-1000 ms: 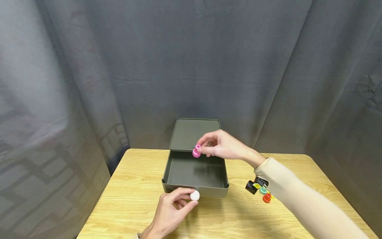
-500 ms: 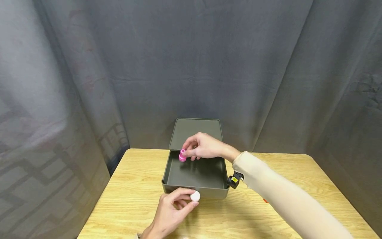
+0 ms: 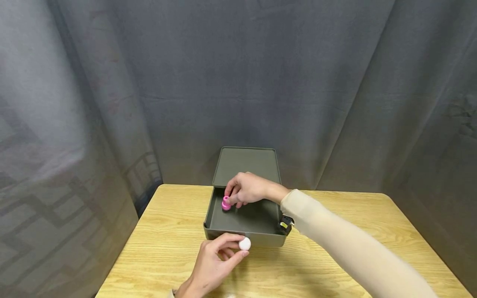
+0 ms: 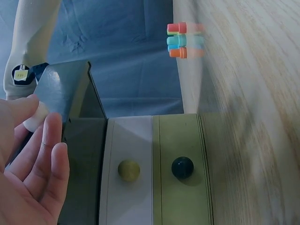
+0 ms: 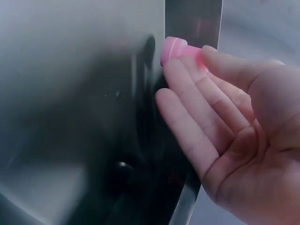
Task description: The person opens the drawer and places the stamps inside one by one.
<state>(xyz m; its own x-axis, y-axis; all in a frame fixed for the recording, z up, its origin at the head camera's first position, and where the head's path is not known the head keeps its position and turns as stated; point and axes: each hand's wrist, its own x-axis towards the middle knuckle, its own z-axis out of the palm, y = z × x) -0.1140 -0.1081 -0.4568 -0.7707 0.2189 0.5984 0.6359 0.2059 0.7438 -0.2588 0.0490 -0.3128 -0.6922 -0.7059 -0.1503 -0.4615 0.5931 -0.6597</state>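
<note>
A dark grey-green box [image 3: 262, 240] stands on the table with its top uncovered. Inside its left part, low over the floor, my right hand [image 3: 250, 188] pinches a pink stepped peg [image 3: 225, 205] by the narrow end. In the right wrist view the thumb and fingertips meet on this peg [image 5: 174, 49]; whether its wide base touches the floor I cannot tell. My left hand [image 3: 214, 263], in front of the box's near wall, pinches a small white ball [image 3: 244, 243] between thumb and index finger. Part of that ball [image 4: 37, 117] hides behind fingers in the left wrist view.
The matching lid [image 3: 246, 163] lies behind the box. Besides the box, the left wrist view holds a yellow ball [image 4: 129, 170] on a white strip, a dark ball [image 4: 182, 167] on a green strip, and several coloured pegs [image 4: 177, 41]. Grey curtains [image 3: 238, 91] surround the wooden table.
My right hand has carried the pink peg leftward and down into the box. The sleeve now covers the coloured pegs in the head view. My left hand stays with the white ball.
</note>
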